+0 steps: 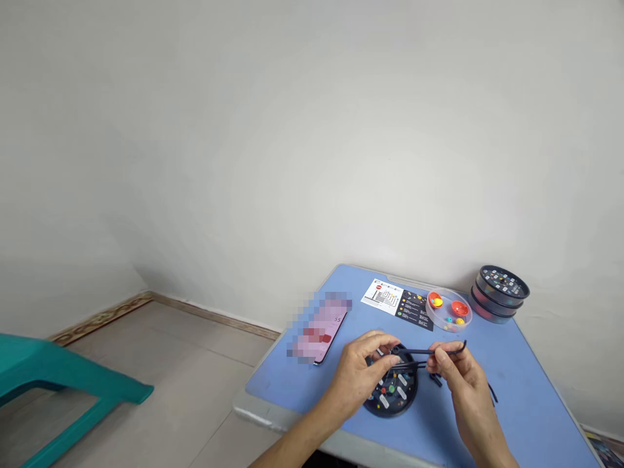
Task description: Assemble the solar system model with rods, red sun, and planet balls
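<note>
My left hand (365,367) is closed, its thumb and fingers pinching the ends of thin black rods (414,351). My right hand (461,377) pinches the same rods farther right, where one ends in an upward bend. Below the left hand lies a round black disc (390,406) with coloured dots and small white labels; fingers cover its upper part. A short black piece (435,379) rests on the table between the hands. Another thin black rod (493,394) sticks out beyond the right hand; whether that hand holds it, I cannot tell.
On the blue table (526,390) are a phone (324,335), a printed sheet (385,296), a clear round tray (448,326) with red cups and small balls, and stacked round cases (500,296). A wall stands behind. A green stool (73,374) is at left.
</note>
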The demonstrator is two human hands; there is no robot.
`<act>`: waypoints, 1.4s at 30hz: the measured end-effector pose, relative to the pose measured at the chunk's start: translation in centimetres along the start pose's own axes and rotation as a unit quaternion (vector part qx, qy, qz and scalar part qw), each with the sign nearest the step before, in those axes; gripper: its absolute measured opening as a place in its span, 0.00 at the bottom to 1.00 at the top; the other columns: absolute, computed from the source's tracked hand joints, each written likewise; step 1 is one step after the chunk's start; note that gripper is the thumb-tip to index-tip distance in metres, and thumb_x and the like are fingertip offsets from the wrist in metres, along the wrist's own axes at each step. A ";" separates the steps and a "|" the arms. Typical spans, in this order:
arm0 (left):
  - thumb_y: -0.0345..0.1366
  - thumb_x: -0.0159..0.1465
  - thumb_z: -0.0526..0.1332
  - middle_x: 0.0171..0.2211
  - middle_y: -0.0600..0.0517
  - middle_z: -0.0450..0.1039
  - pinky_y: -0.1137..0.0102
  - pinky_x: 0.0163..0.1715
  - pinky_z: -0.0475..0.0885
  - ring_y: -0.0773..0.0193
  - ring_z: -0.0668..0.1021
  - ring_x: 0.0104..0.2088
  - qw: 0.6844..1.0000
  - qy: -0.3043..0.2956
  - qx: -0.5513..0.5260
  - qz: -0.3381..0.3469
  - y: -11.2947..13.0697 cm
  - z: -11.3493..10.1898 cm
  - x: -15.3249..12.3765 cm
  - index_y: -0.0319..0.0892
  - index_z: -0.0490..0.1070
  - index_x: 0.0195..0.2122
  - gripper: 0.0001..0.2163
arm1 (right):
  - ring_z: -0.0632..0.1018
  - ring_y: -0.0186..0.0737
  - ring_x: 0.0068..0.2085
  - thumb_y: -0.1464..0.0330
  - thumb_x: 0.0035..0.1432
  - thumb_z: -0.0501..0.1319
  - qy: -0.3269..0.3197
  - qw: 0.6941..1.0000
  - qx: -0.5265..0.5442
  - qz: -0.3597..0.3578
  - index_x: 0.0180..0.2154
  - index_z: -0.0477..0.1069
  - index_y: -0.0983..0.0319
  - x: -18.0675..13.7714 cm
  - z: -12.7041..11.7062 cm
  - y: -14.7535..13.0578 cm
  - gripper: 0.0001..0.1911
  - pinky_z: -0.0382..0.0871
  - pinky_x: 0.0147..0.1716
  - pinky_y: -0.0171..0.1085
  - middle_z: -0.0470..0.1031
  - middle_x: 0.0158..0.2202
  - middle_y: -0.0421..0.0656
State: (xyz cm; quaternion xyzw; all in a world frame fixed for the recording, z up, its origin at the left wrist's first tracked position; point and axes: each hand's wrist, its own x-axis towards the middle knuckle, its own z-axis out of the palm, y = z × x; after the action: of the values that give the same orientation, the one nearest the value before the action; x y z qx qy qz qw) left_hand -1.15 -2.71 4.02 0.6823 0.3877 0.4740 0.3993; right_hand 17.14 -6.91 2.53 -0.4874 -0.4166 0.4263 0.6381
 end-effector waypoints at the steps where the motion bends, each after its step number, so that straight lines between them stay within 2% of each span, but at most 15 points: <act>1: 0.31 0.55 0.63 0.35 0.50 0.78 0.71 0.30 0.76 0.62 0.77 0.30 1.000 0.000 -0.002 0.002 -0.1 0.0 0.0 0.43 0.80 0.36 0.09 | 0.73 0.37 0.32 0.53 0.52 0.67 -0.003 1.000 -0.002 0.001 0.33 0.72 0.61 0.0 0.0 0.0 0.17 0.71 0.36 0.36 0.74 0.31 0.40; 5: 0.32 0.56 0.63 0.32 0.50 0.79 0.73 0.28 0.76 0.62 0.78 0.30 1.000 0.011 -0.009 0.000 -0.5 0.1 0.0 0.44 0.81 0.36 0.09 | 0.73 0.37 0.32 0.52 0.52 0.67 -0.015 1.000 -0.016 0.002 0.32 0.72 0.61 0.2 0.2 0.1 0.18 0.70 0.36 0.35 0.74 0.29 0.39; 13: 0.31 0.55 0.62 0.30 0.52 0.80 0.74 0.23 0.75 0.62 0.79 0.28 0.999 0.024 -0.015 -0.014 -1.1 0.5 0.0 0.44 0.80 0.33 0.07 | 0.76 0.39 0.31 0.51 0.46 0.70 0.008 0.999 0.001 0.036 0.31 0.72 0.61 0.5 0.3 0.4 0.21 0.72 0.36 0.38 0.74 0.28 0.39; 18: 0.31 0.55 0.62 0.30 0.51 0.79 0.75 0.20 0.73 0.63 0.79 0.27 0.999 0.020 -0.009 -0.024 -0.9 0.6 0.1 0.43 0.80 0.32 0.07 | 0.77 0.38 0.31 0.51 0.43 0.71 0.028 0.999 0.006 0.044 0.36 0.71 0.60 0.5 0.5 0.6 0.25 0.73 0.37 0.38 0.74 0.28 0.37; 24: 0.31 0.54 0.62 0.30 0.52 0.79 0.75 0.21 0.72 0.64 0.78 0.27 0.999 0.022 -0.019 -0.035 -0.4 0.7 0.1 0.43 0.79 0.30 0.06 | 0.76 0.36 0.30 0.51 0.47 0.69 0.027 0.999 -0.004 0.029 0.33 0.71 0.61 0.5 0.5 0.6 0.22 0.72 0.35 0.36 0.75 0.28 0.38; 28: 0.32 0.53 0.63 0.25 0.53 0.77 0.76 0.19 0.69 0.65 0.76 0.23 0.995 0.020 -0.047 -0.085 0.0 0.8 0.2 0.41 0.78 0.29 0.04 | 0.76 0.36 0.29 0.51 0.47 0.70 0.033 0.999 -0.004 0.023 0.35 0.70 0.61 0.6 0.5 0.8 0.22 0.73 0.34 0.36 0.75 0.27 0.37; 32: 0.34 0.51 0.65 0.23 0.54 0.75 0.75 0.20 0.67 0.67 0.74 0.21 0.982 0.009 -0.111 -0.152 0.1 0.9 0.4 0.40 0.76 0.29 0.05 | 0.78 0.36 0.30 0.53 0.47 0.70 0.043 0.999 -0.005 0.022 0.40 0.69 0.60 0.7 0.4 1.1 0.24 0.74 0.36 0.36 0.76 0.29 0.37; 36: 0.33 0.50 0.66 0.24 0.53 0.76 0.74 0.24 0.70 0.66 0.76 0.24 0.979 0.007 -0.127 -0.157 0.0 0.8 0.5 0.39 0.77 0.28 0.05 | 0.78 0.37 0.31 0.53 0.49 0.69 0.047 0.999 -0.013 0.009 0.43 0.68 0.59 0.7 0.3 1.4 0.25 0.75 0.36 0.37 0.74 0.32 0.37; 40: 0.33 0.50 0.65 0.29 0.50 0.76 0.77 0.13 0.64 0.65 0.75 0.23 0.986 0.011 -0.092 -0.139 -0.4 0.8 0.3 0.39 0.78 0.27 0.05 | 0.79 0.38 0.33 0.54 0.53 0.65 0.045 0.997 -0.056 -0.028 0.47 0.67 0.60 0.8 0.0 1.9 0.24 0.76 0.37 0.41 0.76 0.41 0.43; 42: 0.33 0.49 0.64 0.29 0.50 0.75 0.78 0.12 0.62 0.65 0.75 0.24 0.986 0.011 -0.090 -0.143 -0.6 0.8 0.2 0.39 0.78 0.27 0.05 | 0.79 0.39 0.33 0.55 0.57 0.61 0.044 0.991 -0.115 -0.056 0.51 0.66 0.60 0.8 -0.4 2.3 0.24 0.77 0.38 0.42 0.75 0.47 0.48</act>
State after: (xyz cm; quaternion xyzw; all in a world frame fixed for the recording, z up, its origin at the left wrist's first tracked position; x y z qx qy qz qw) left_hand -0.39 -2.44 3.37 0.5758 0.4416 0.4527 0.5182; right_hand 17.44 -5.86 0.29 -0.5520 -0.4610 0.3171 0.6182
